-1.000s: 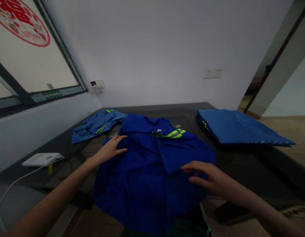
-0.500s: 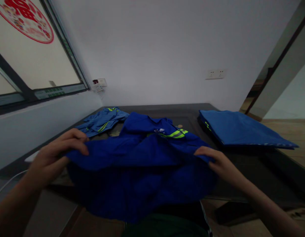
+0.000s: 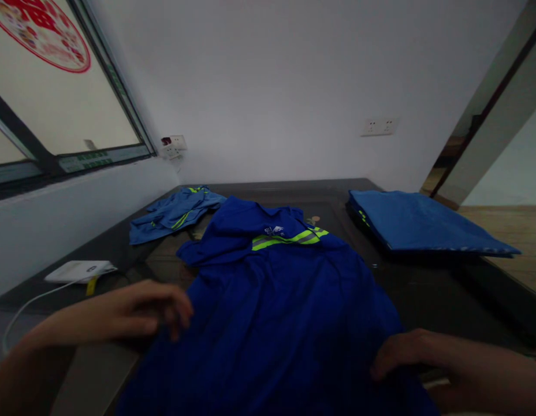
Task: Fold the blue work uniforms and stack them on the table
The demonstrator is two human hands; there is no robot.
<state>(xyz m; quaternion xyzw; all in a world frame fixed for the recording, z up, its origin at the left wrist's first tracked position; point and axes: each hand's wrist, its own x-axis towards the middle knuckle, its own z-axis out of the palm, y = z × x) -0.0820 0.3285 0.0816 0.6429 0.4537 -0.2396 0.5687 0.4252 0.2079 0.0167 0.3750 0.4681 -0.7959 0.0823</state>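
Shirt (image 3: 285, 294) lies across table (image 3: 428, 294). Left hand (image 3: 136, 309) at near left edge, fingers loosely bent, thumb apart; right hand (image 3: 424, 358) near right, cannot tell if gripping.

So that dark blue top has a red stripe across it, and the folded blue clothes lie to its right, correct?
Not quite: the stripe is yellow-green and grey, not red, as the head view shows. The folded blue clothes do lie right of the dark blue top.
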